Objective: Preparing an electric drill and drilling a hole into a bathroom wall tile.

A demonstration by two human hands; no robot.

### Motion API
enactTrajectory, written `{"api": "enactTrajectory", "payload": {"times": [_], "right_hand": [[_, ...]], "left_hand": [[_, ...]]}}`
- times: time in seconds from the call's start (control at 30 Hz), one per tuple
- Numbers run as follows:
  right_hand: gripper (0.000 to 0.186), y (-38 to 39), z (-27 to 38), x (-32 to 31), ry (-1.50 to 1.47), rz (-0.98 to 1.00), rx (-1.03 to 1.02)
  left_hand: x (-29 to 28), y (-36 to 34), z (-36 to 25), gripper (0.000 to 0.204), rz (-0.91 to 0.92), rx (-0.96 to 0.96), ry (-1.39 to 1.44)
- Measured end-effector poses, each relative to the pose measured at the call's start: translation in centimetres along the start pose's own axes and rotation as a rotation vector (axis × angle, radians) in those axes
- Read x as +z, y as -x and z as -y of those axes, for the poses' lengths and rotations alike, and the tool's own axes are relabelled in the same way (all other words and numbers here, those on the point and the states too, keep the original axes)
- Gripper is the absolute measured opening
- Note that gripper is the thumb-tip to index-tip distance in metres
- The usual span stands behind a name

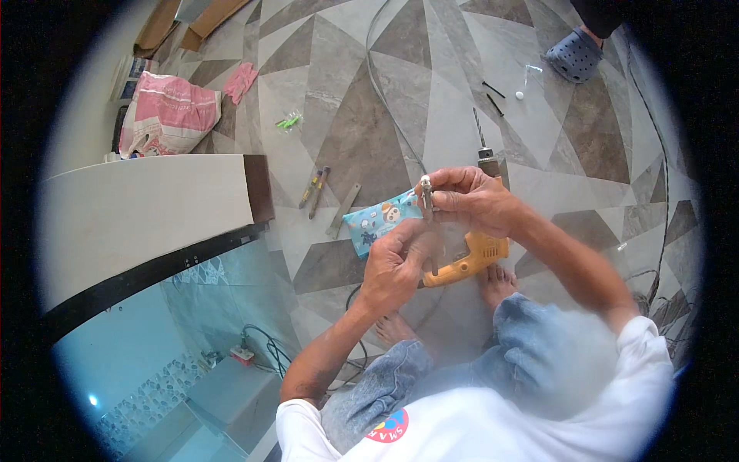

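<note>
My right hand [469, 196] pinches the shiny top of a slim metal piece [427, 192]. My left hand [396, 266] grips lower on what looks like the same piece, its middle blurred by a hazy patch in the picture. Beneath my hands a yellow power drill [469, 262] lies on the floor between my bare feet, a long bit [479, 131] in its chuck. A light blue cartoon-print pouch [377, 223] is behind my left hand. Farther left are a flat metal strip [342, 212] and two slim yellow-and-dark tools [314, 192].
At left stands a cabinet [146, 223] with a glass panel. Beyond it are a pink-and-white sack [169, 115], pink gloves [240, 81], cardboard [154, 27] and green plugs [288, 121]. Two dark screws [493, 98], cords [662, 231] and another person's clog [573, 58] are right.
</note>
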State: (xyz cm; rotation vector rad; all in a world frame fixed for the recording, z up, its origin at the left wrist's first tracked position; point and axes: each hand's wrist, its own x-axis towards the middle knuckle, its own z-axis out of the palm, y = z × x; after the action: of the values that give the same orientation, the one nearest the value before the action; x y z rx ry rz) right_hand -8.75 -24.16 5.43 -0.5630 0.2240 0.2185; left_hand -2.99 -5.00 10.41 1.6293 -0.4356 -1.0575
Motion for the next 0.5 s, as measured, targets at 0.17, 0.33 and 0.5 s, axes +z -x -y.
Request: {"api": "enactTrajectory", "payload": {"times": [0.17,0.33,0.5], "right_hand": [[0.029,0.18,-0.06,0.0,0.026,-0.057,0.001],[0.034,0.12,-0.07,-0.23,0.045,-0.031,-0.028],[0.04,0.08,-0.1,0.15,0.115,-0.061,-0.045]], "left_hand": [[0.08,-0.07,-0.01,0.019,0.013,0.008,0.0],[-0.15,-0.03,0.19,0.02,-0.006,-0.008,-0.012],[-0.24,0.21,0.42,0.02,-0.001,-0.015,-0.044]]}}
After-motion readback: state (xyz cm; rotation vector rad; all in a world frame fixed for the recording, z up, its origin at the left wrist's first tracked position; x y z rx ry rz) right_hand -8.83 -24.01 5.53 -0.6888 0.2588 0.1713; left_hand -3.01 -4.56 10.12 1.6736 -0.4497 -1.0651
